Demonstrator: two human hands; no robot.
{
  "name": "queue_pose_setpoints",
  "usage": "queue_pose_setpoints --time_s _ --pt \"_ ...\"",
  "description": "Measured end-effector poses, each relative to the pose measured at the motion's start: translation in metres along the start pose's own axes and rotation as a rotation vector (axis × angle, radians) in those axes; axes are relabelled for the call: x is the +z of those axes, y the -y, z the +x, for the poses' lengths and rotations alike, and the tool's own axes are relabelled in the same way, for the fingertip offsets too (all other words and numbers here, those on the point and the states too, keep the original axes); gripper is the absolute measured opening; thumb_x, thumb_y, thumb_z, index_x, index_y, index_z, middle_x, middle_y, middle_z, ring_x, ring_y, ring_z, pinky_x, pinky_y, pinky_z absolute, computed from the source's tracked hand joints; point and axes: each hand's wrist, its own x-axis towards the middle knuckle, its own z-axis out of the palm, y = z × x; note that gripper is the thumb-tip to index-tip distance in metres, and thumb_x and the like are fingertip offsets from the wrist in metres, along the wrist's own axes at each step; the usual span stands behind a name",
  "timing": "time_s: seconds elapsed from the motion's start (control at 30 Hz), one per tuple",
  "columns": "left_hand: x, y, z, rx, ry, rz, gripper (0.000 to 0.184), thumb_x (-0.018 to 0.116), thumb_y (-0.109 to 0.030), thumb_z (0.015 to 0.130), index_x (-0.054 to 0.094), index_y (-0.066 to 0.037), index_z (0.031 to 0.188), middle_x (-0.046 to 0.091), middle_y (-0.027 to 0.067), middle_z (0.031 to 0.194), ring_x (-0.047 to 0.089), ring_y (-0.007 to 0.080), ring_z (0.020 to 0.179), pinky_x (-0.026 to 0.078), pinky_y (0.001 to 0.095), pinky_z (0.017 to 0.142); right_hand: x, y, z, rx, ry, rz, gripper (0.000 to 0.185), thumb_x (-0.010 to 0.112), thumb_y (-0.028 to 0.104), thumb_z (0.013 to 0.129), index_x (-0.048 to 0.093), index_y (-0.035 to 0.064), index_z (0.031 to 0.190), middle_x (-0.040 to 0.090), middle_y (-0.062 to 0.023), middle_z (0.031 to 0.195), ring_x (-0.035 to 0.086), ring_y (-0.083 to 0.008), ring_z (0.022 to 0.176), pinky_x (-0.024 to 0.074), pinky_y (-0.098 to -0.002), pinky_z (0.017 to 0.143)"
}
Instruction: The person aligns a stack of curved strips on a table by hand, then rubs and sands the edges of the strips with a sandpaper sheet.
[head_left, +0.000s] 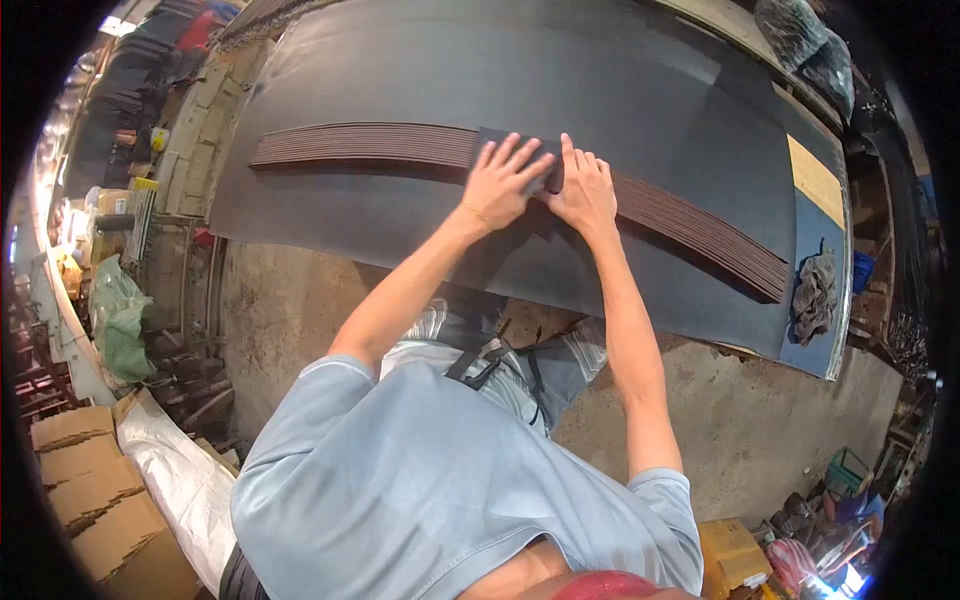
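A long stack of thin brown strips lies across the dark tabletop. Around or over its middle is a dark flat piece; whether it wraps fully round the stack I cannot tell. My left hand rests on this piece, fingers spread and slightly blurred. Just to its right, my right hand presses at the piece's right edge with its fingers stretched out and thumb pointing left. The strips bend slightly towards me at both ends. My palms hide part of the stack.
A crumpled dark cloth lies on a blue panel at the table's right end. Clear plastic bags sit beyond the far right. Cardboard pieces and a white sheet are at lower left, a green bag above them.
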Motion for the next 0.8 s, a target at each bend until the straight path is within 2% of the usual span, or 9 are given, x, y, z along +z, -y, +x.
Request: queue_pose_setpoints --time_s 0.13,0.23,0.3,0.4,0.47,0.5,0.6,0.7,0.8 --pt "-0.017 0.127 -0.043 -0.402 -0.169 -0.016 0.031 0.057 -0.026 0.096 0.070 -0.015 0.122 0.065 0.0102 0.134 0.055 0.0319 0.130 0.046 0.0520 0.104 -0.013 0.010 0.000 0.118 0.084 0.031 0.113 0.087 0.052 0.071 0.033 -0.0021 0.155 0.066 -0.0154 0.118 0.062 -0.0283 0.112 0.0441 -0.0424 0.104" --pt "-0.034 0.085 -0.005 -0.533 -0.011 0.016 0.030 0.056 -0.026 0.097 0.070 -0.015 0.120 0.066 0.0090 0.133 0.054 0.0326 0.130 0.049 0.0545 0.100 -0.013 0.013 0.001 0.086 0.036 -0.015 0.116 0.088 0.052 0.071 0.031 -0.0039 0.155 0.067 -0.0192 0.114 0.064 -0.0298 0.109 0.0445 -0.0427 0.104" --pt "-0.006 -0.009 0.018 -0.162 -0.120 -0.048 0.031 0.057 -0.030 0.098 0.070 -0.016 0.122 0.065 0.0061 0.137 0.052 0.0352 0.133 0.040 0.0574 0.110 0.003 0.001 0.001 0.053 0.002 -0.036 0.115 0.088 0.053 0.070 0.032 -0.0048 0.154 0.067 -0.0176 0.111 0.064 -0.0283 0.107 0.0451 -0.0413 0.103" --pt "-0.006 0.000 0.003 -0.076 -0.132 -0.109 0.033 0.063 -0.029 0.094 0.070 -0.017 0.123 0.065 0.0052 0.137 0.053 0.0331 0.133 0.039 0.0518 0.110 -0.006 0.003 0.000 0.049 -0.010 -0.024 0.117 0.088 0.056 0.069 0.034 -0.0061 0.152 0.069 -0.0159 0.108 0.065 -0.0260 0.104 0.0455 -0.0389 0.101" --pt "-0.047 0.071 -0.018 -0.320 -0.029 0.013 0.026 0.059 -0.025 0.097 0.070 -0.017 0.120 0.067 0.0069 0.130 0.056 0.0293 0.128 0.045 0.0514 0.104 -0.013 0.009 0.000 0.093 0.047 0.005 0.121 0.088 0.059 0.067 0.032 -0.0058 0.154 0.069 -0.0147 0.109 0.065 -0.0259 0.103 0.0455 -0.0386 0.101" --pt "-0.004 0.152 -0.051 -0.397 -0.241 0.000 0.027 0.058 -0.025 0.096 0.070 -0.017 0.119 0.068 0.0078 0.127 0.058 0.0274 0.123 0.048 0.0495 0.095 -0.010 0.010 -0.001 0.084 0.032 -0.014 0.125 0.088 0.061 0.066 0.031 -0.0058 0.155 0.069 -0.0133 0.111 0.064 -0.0253 0.104 0.0450 -0.0387 0.102" --pt "-0.025 0.094 -0.018 -0.458 -0.076 0.239 0.030 0.058 -0.025 0.094 0.068 -0.017 0.121 0.066 0.0080 0.128 0.057 0.0285 0.121 0.049 0.0489 0.089 -0.012 0.013 0.000 0.082 0.035 -0.025 0.125 0.088 0.060 0.066 0.030 -0.0058 0.155 0.069 -0.0126 0.112 0.064 -0.0253 0.105 0.0446 -0.0393 0.103" --pt "0.007 -0.030 0.002 -0.102 -0.165 -0.018 0.037 0.066 -0.027 0.090 0.069 -0.018 0.126 0.062 0.0016 0.140 0.048 0.0311 0.138 0.037 0.0515 0.110 -0.009 0.003 0.001 0.069 0.017 -0.016 0.126 0.089 0.056 0.065 0.028 -0.0054 0.156 0.069 -0.0128 0.112 0.064 -0.0259 0.105 0.0443 -0.0403 0.104" --pt "-0.026 0.031 -0.019 -0.163 -0.125 -0.099 0.034 0.066 -0.022 0.090 0.069 -0.015 0.123 0.065 0.0038 0.136 0.052 0.0299 0.134 0.039 0.0505 0.109 -0.011 0.008 -0.001 0.054 -0.016 0.072 0.127 0.091 0.054 0.064 0.027 -0.0052 0.156 0.068 -0.0137 0.111 0.064 -0.0268 0.104 0.0444 -0.0411 0.103"
